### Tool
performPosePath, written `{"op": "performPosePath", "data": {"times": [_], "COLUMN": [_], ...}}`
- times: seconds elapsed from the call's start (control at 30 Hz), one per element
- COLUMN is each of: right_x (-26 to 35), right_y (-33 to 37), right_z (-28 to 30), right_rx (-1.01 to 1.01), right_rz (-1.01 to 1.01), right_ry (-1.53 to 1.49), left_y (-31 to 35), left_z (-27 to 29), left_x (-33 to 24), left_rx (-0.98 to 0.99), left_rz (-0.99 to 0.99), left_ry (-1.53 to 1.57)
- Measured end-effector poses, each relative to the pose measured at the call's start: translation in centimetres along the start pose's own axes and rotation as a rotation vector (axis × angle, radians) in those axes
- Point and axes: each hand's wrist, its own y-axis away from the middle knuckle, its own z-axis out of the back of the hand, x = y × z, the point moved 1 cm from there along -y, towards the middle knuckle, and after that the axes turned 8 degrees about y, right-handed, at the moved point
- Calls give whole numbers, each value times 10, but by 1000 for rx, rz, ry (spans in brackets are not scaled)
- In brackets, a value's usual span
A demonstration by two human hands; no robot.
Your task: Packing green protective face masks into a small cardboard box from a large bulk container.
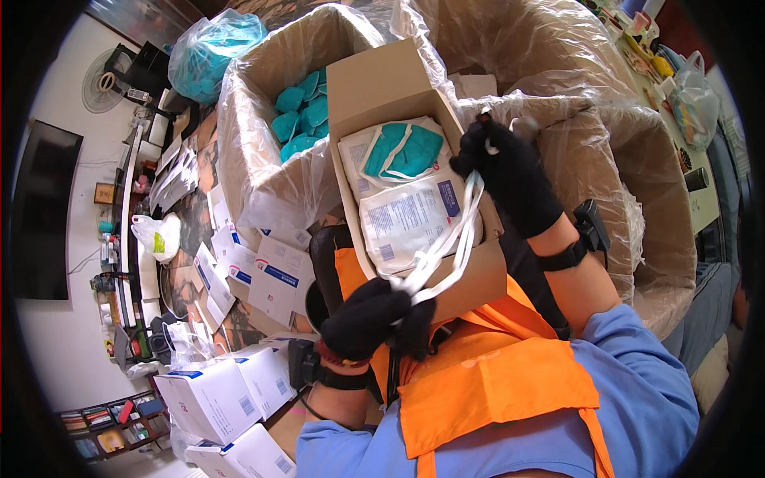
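A bunch of white elastic straps (446,251) stretches between my two black-gloved hands. Fingers curled, my left hand (368,319) grips the lower end by the near edge of an open cardboard box (376,84). My right hand (506,171) is closed round the upper end, beside the box's right wall. Inside the box lie white printed packets (406,223), and a folded teal mask (406,150) with white straps rests at their far end. The straps cross over the packets' right side. My fingers hide the strap ends.
A plastic-lined carton (263,187) with teal mask pieces (303,111) stands left of the box; larger lined cartons (590,151) stand right. White boxes (215,398) are stacked lower left, near flat printed cartons (279,275). A bag of teal pieces (215,56) sits far left.
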Motion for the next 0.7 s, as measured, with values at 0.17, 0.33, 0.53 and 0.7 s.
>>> {"op": "performPosePath", "data": {"times": [0.17, 0.33, 0.53, 0.7], "right_x": [16, 15, 15, 14], "right_y": [13, 36, 45, 45], "right_z": [-19, -38, -39, -28], "right_rx": [214, 447, 673, 805], "right_rz": [211, -107, -202, -466], "right_ry": [724, 761, 941, 723], "left_y": [-12, -42, -56, -62], "left_z": [20, 9, 4, -3], "left_x": [10, 19, 36, 44], "left_rx": [-372, -396, -309, -32], "left_rz": [606, 478, 341, 699], "left_ry": [1620, 413, 37, 501]}}
